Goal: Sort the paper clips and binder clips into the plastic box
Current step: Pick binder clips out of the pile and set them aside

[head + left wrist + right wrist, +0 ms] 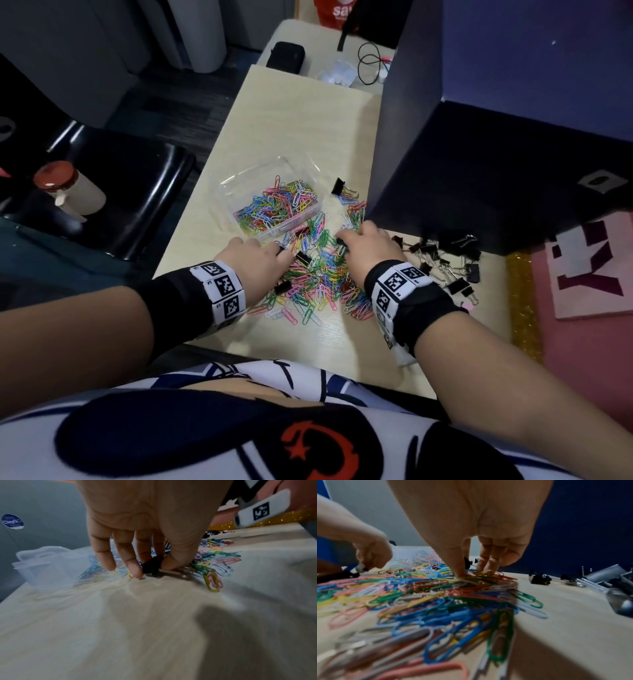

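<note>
**A:** Pale wood worktop (274, 113), dim room, a dark box (479, 154) standing along its right edge. You've got the loose paper clips (318, 274) heaped at the middle of the near half, the plastic box (270, 202) just beyond the heap towards the left edge and already part-filled with coloured clips, and the sorted binder clips (448, 263) gathered near the right edge at the foot of the dark box.

**B:** What are your hands doing?

**A:** Your left hand (150, 524) pinches a black binder clip (152, 565) between thumb and fingers (133, 566), low on the worktop. Your right hand (479, 524) has its fingertips pressed down into the heap; whether they grasp a clip, I cannot tell.

**B:** How should you lift it?

**A:** I'd keep the pinch on the black body, not the wire handles, which would likely swing. Raise it straight up so tangled paper clips drop off, and shake once if any cling.

**B:** Which way does it lie?

**A:** Flat, it seems, long axis running roughly along the near edge, its silver handle trailing towards the right edge. Its mouth is hidden by your fingers.
</note>
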